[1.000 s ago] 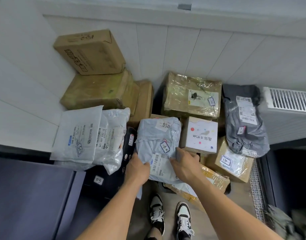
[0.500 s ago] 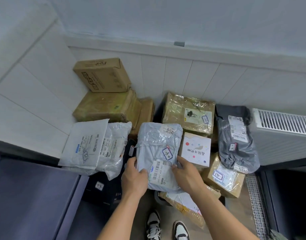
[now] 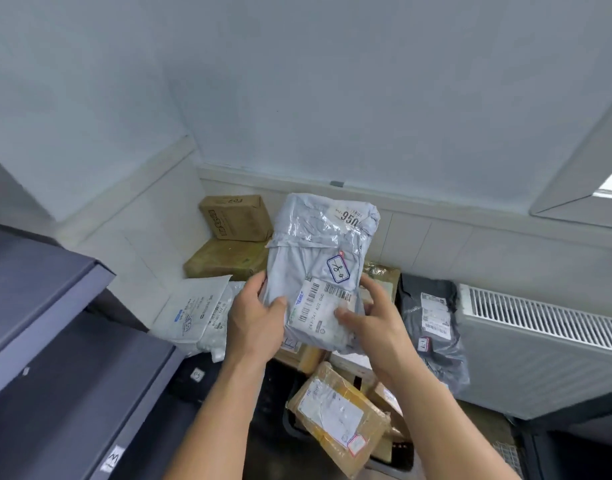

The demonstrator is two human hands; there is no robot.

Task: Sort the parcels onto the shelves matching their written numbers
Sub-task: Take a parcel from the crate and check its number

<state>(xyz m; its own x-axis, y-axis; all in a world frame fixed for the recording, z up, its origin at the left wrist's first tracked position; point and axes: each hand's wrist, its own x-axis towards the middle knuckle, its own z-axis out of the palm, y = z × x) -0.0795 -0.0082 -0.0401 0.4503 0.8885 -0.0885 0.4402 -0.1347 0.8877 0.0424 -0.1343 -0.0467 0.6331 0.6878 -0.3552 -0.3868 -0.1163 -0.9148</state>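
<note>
A pale grey plastic mailer parcel point(image 3: 315, 261) is held up in front of me, clear of the pile. It carries a blue-framed handwritten tag, a barcode label and a sticker reading 950. My left hand point(image 3: 254, 318) grips its lower left edge, thumb on the front. My right hand point(image 3: 374, 320) grips the lower right edge, thumb on the barcode label. On the floor below lie more parcels: a white mailer point(image 3: 193, 311), a dark grey bag point(image 3: 432, 317) tagged 17, and a taped brown box point(image 3: 335, 414).
Dark grey shelves point(image 3: 51, 306) stand at the left, with small number labels on their front edges. Brown cartons point(image 3: 233, 218) are stacked in the corner against the tiled wall. A white radiator point(image 3: 543, 327) runs along the right. A window frame shows at upper right.
Both hands have lifted the grey mailer up off the pile and toward me. My view has tilted upward, showing more wall and the shelves at left.
</note>
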